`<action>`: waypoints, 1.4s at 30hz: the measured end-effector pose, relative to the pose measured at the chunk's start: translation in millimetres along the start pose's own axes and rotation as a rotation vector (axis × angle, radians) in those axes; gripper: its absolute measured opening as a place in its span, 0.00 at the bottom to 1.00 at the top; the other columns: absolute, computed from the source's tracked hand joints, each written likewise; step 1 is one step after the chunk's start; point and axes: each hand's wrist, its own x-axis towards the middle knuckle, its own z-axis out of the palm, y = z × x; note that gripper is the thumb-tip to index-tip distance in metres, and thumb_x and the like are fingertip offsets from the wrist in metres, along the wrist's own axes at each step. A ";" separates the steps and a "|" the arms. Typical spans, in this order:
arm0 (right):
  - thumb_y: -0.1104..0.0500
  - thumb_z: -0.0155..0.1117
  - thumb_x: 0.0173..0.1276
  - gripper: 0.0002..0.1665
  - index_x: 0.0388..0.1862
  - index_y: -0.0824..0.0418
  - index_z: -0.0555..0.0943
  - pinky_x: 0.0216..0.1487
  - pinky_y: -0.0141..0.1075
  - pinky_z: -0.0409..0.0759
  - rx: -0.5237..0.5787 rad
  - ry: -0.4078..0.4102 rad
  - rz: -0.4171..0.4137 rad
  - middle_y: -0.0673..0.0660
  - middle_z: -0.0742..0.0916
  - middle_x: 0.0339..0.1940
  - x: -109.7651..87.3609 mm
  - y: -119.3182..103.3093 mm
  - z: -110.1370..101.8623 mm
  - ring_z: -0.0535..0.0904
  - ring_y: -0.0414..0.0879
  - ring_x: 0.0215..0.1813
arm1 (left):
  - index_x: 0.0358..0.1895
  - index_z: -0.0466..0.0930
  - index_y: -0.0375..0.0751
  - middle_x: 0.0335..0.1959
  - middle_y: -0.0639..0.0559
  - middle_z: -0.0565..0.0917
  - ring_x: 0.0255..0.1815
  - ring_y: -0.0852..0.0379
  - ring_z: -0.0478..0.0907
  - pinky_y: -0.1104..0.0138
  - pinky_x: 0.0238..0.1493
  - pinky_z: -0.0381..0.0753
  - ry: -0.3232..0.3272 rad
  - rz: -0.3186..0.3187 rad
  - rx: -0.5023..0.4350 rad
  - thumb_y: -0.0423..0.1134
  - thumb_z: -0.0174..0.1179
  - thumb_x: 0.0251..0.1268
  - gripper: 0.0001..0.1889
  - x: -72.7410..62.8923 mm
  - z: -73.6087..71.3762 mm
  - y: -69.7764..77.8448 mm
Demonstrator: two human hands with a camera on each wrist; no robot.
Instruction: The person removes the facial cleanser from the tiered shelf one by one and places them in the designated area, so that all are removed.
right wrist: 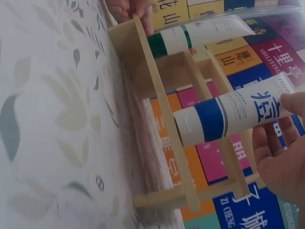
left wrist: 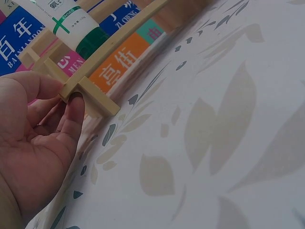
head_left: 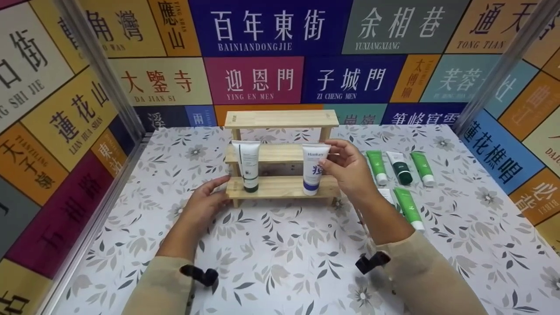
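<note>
A small tiered wooden rack (head_left: 280,187) stands at the middle of the table. On its lowest step, to the left, a white tube with a dark green cap (head_left: 248,166) stands upright. My right hand (head_left: 350,168) pinches the upper part of a white tube with a blue band (head_left: 312,168), whose cap end is down on the same step, toward the right. At the rack's left end, my left hand (left wrist: 43,129) grips the end of the lowest step between thumb and fingers, as the left wrist view shows.
Right of the rack lie several tubes: green ones (head_left: 377,167) and a white one with a dark green lower part (head_left: 400,167). My right forearm partly covers another white tube. A flower-patterned cloth (head_left: 271,262) covers the table; printed panels (head_left: 253,78) rise behind.
</note>
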 end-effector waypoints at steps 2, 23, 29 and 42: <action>0.72 0.69 0.71 0.27 0.68 0.65 0.77 0.56 0.36 0.88 0.002 0.015 -0.011 0.50 0.87 0.50 -1.9 0.2 -9.6 0.85 0.47 0.56 | 0.78 0.74 0.50 0.72 0.46 0.82 0.62 0.57 0.85 0.66 0.63 0.82 -0.001 0.014 -0.005 0.32 0.63 0.73 0.31 0.4 0.5 -0.9; 0.66 0.71 0.73 0.29 0.71 0.54 0.77 0.54 0.26 0.86 -0.033 0.203 0.030 0.51 0.84 0.58 -34.0 -11.8 -124.6 0.82 0.46 0.61 | 0.77 0.75 0.53 0.72 0.49 0.82 0.66 0.55 0.85 0.60 0.72 0.79 0.014 -0.010 0.012 0.33 0.63 0.73 0.30 -0.3 1.3 1.2; 0.68 0.71 0.73 0.30 0.71 0.55 0.78 0.52 0.26 0.87 0.029 0.235 0.010 0.50 0.85 0.55 -44.3 -12.4 -153.2 0.83 0.43 0.58 | 0.77 0.75 0.51 0.73 0.47 0.82 0.66 0.55 0.85 0.62 0.70 0.80 0.002 0.006 -0.009 0.33 0.64 0.73 0.30 -0.8 2.5 0.2; 0.68 0.73 0.70 0.34 0.73 0.52 0.76 0.51 0.27 0.87 0.142 0.296 0.027 0.49 0.86 0.56 -56.6 -10.9 -210.3 0.85 0.40 0.55 | 0.76 0.75 0.54 0.73 0.50 0.81 0.66 0.55 0.84 0.63 0.69 0.80 0.013 -0.015 0.003 0.35 0.63 0.73 0.29 -0.6 0.7 0.5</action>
